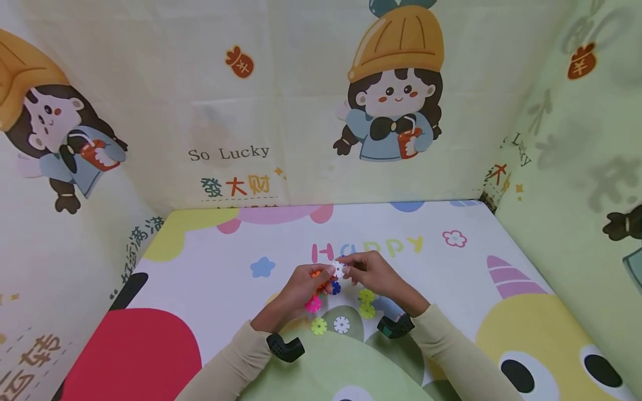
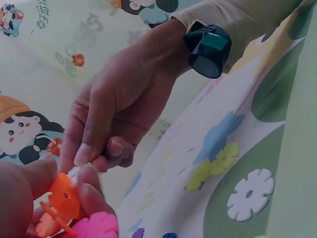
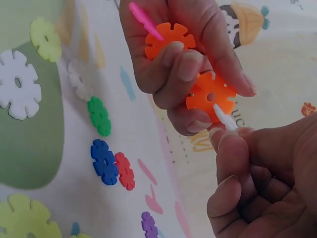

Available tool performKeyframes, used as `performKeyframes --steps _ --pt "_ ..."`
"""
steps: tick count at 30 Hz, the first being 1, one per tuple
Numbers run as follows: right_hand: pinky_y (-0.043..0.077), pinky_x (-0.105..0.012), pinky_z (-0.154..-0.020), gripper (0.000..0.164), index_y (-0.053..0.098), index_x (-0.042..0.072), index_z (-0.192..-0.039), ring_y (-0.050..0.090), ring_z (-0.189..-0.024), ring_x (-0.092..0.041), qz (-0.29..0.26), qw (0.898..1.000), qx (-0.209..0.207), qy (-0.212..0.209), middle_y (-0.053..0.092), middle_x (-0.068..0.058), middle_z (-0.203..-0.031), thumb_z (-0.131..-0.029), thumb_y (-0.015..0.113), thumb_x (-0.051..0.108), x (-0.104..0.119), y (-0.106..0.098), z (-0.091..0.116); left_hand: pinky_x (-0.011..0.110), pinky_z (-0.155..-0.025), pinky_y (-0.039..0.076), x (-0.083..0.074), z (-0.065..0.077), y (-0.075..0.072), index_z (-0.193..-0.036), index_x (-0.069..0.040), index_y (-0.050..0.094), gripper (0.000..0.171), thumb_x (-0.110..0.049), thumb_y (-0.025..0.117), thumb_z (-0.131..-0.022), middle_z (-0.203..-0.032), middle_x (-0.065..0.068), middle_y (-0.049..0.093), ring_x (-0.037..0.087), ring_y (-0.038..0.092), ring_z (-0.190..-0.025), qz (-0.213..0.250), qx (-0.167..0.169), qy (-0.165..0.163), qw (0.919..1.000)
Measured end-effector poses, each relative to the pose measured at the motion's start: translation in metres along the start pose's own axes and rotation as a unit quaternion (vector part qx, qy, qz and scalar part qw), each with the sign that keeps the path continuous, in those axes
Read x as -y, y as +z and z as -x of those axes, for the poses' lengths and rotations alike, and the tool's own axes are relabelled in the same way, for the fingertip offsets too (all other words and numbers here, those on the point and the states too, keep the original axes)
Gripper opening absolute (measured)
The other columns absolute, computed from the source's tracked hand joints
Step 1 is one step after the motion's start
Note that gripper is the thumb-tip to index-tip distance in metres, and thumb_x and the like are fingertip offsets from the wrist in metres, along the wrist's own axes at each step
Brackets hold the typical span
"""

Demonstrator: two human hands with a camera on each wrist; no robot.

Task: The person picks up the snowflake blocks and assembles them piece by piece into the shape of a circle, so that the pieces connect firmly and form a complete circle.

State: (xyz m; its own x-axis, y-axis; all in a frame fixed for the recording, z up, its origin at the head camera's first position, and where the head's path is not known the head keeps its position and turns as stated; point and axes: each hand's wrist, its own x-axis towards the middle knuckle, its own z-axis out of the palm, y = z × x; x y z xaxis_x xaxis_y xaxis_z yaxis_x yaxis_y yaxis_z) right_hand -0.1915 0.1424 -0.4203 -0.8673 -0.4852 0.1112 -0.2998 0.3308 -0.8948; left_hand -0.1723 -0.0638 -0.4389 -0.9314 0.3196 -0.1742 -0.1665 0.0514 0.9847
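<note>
My left hand (image 1: 301, 285) grips a joined group of notched plastic snowflake discs. In the right wrist view, one orange disc (image 3: 225, 94) sticks out between its fingers, another orange disc (image 3: 166, 43) lies further back, and a pink disc (image 3: 143, 20) slots in at the rear. My right hand (image 1: 375, 273) pinches a white disc (image 3: 226, 119) between thumb and fingertips. Seen edge-on, that white disc touches the orange disc's rim near a notch; whether it is seated in the slot I cannot tell. Fingers partly hide the joined discs.
Loose discs lie on the patterned tabletop near the hands: a white disc (image 1: 342, 325), a yellow-green disc (image 1: 319, 326), two yellow-green discs (image 1: 367, 309) at right, plus blue (image 3: 103, 161), red (image 3: 126, 171), green (image 3: 99, 116) and purple ones (image 3: 149, 225). Printed cloth walls (image 1: 301, 111) surround the table.
</note>
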Motion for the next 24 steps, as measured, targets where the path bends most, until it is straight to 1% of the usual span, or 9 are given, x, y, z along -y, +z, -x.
performKeyframes --steps 4,7,9,12,14,16,19,21,24 --pt "0.054 -0.05 -0.065 0.025 0.066 -0.003 -0.12 0.061 -0.063 -0.028 0.002 1.0 0.013 -0.008 0.068 -0.02 -0.087 -0.096 0.06 0.004 0.002 -0.001 0.0 0.023 -0.067 0.049 -0.003 0.0 -0.004 -0.118 -0.001 0.066 0.035 -0.029 0.061 -0.097 -0.089 0.017 0.066 0.015 0.061 -0.068 0.006 0.012 -0.007 0.9999" --pt "0.054 -0.051 -0.067 0.028 0.064 -0.003 -0.123 0.061 -0.065 -0.031 -0.005 1.0 0.017 -0.01 0.067 -0.021 -0.087 -0.097 0.059 0.006 0.004 -0.003 0.0 0.022 -0.067 0.05 -0.005 0.0 -0.007 -0.126 -0.002 0.06 0.038 -0.029 0.058 -0.099 -0.105 0.022 0.064 0.015 0.06 -0.068 0.03 0.014 -0.023 0.9992" --pt "0.054 -0.051 -0.068 0.028 0.063 -0.003 -0.124 0.061 -0.065 -0.031 -0.008 1.0 0.014 -0.009 0.066 -0.022 -0.087 -0.098 0.058 0.006 0.004 -0.005 0.001 0.023 -0.066 0.051 -0.006 0.0 -0.009 -0.132 -0.001 0.055 0.041 -0.027 0.056 -0.1 -0.107 0.022 0.062 0.014 0.058 -0.067 0.056 0.004 -0.038 0.9977" --pt "0.054 -0.05 -0.069 0.027 0.063 -0.004 -0.123 0.061 -0.067 -0.032 -0.003 1.0 0.008 -0.001 0.066 -0.022 -0.086 -0.097 0.058 0.005 0.001 -0.008 0.003 0.021 -0.061 0.05 -0.007 0.001 -0.01 -0.141 -0.002 0.046 0.045 -0.023 0.051 -0.101 -0.104 0.019 0.057 0.013 0.054 -0.063 0.088 -0.022 -0.06 0.9941" --pt "0.055 -0.047 -0.068 0.026 0.064 -0.003 -0.121 0.061 -0.069 -0.032 0.013 1.0 0.005 0.007 0.066 -0.02 -0.086 -0.096 0.058 0.003 -0.002 -0.01 0.006 0.02 -0.057 0.048 -0.007 0.002 -0.011 -0.144 -0.002 0.042 0.047 -0.02 0.047 -0.101 -0.098 0.016 0.054 0.012 0.051 -0.059 0.118 -0.032 -0.069 0.9901" --pt "0.055 -0.041 -0.066 0.026 0.066 -0.003 -0.119 0.061 -0.069 -0.028 0.034 0.999 0.004 0.018 0.067 -0.016 -0.085 -0.095 0.061 0.003 -0.006 -0.011 0.008 0.018 -0.054 0.046 -0.007 0.004 -0.011 -0.143 -0.002 0.042 0.045 -0.018 0.045 -0.1 -0.09 0.013 0.052 0.011 0.049 -0.055 0.143 -0.033 -0.073 0.9866" --pt "0.053 -0.03 -0.063 0.025 0.068 -0.002 -0.116 0.058 -0.07 -0.02 0.068 0.997 0.005 0.03 0.066 -0.007 -0.084 -0.093 0.065 0.004 -0.01 -0.012 0.012 0.017 -0.051 0.044 -0.007 0.005 -0.011 -0.134 0.0 0.044 0.039 -0.02 0.043 -0.101 -0.08 0.008 0.049 0.01 0.047 -0.051 0.17 -0.024 -0.07 0.9826" --pt "0.05 -0.027 -0.061 0.023 0.069 -0.001 -0.114 0.055 -0.07 -0.017 0.088 0.996 0.007 0.033 0.065 -0.002 -0.083 -0.092 0.067 0.007 -0.013 -0.013 0.015 0.016 -0.052 0.043 -0.007 0.004 -0.01 -0.129 0.001 0.044 0.036 -0.024 0.043 -0.103 -0.077 0.007 0.048 0.01 0.046 -0.051 0.168 -0.023 -0.068 0.9831" --pt "0.049 -0.026 -0.06 0.021 0.071 0.0 -0.111 0.055 -0.071 -0.015 0.116 0.993 0.013 0.025 0.064 0.002 -0.083 -0.091 0.067 0.007 -0.017 -0.015 0.02 0.017 -0.054 0.045 -0.007 0.003 -0.009 -0.128 0.001 0.044 0.037 -0.028 0.043 -0.105 -0.079 0.007 0.048 0.01 0.047 -0.054 0.148 -0.024 -0.062 0.9867"
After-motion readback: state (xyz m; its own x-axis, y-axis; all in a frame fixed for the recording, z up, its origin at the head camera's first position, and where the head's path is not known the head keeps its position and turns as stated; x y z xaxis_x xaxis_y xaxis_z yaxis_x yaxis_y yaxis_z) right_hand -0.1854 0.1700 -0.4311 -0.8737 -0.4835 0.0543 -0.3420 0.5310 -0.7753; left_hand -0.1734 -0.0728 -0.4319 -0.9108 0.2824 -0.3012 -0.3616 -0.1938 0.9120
